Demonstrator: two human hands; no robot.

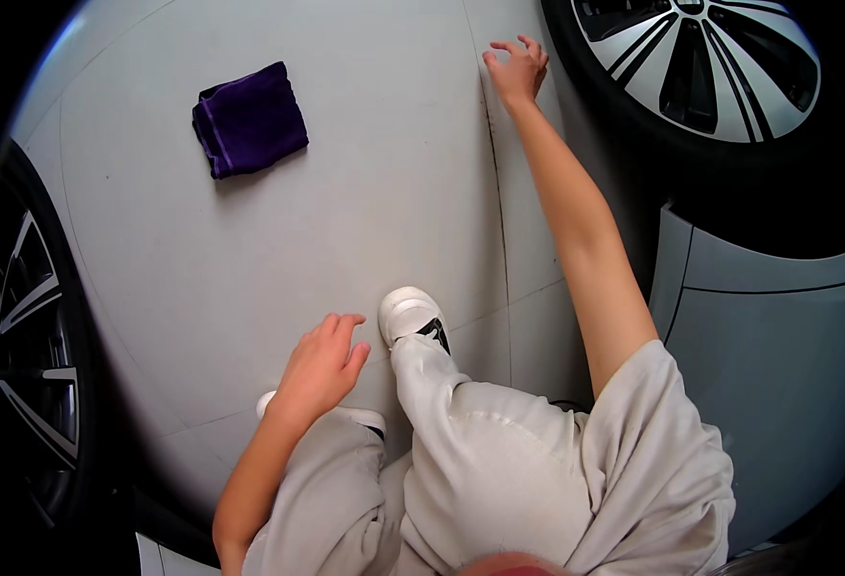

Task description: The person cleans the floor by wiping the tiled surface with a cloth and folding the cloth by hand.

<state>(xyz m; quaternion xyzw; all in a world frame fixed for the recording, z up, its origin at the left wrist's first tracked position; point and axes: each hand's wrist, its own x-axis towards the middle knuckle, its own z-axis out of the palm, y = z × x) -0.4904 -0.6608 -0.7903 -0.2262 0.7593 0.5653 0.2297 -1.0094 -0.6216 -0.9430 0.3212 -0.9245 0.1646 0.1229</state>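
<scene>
A folded dark purple cloth point(254, 120) lies on the pale tiled floor point(365, 192) at the upper left. My right hand point(518, 73) is stretched far forward beside the tyre of the right wheel point(720, 72), fingers apart and slightly bent, holding nothing. Nearer my body, my left hand point(321, 367) hangs above my left leg and shoe. Its fingers are extended with the thumb apart, and nothing is in it. Both hands are away from the cloth.
A second wheel with dark and silver spokes point(38, 336) stands at the left edge. Light grey car bodywork point(768, 336) is close on my right. My white shoe point(411, 315) rests on the floor in the middle.
</scene>
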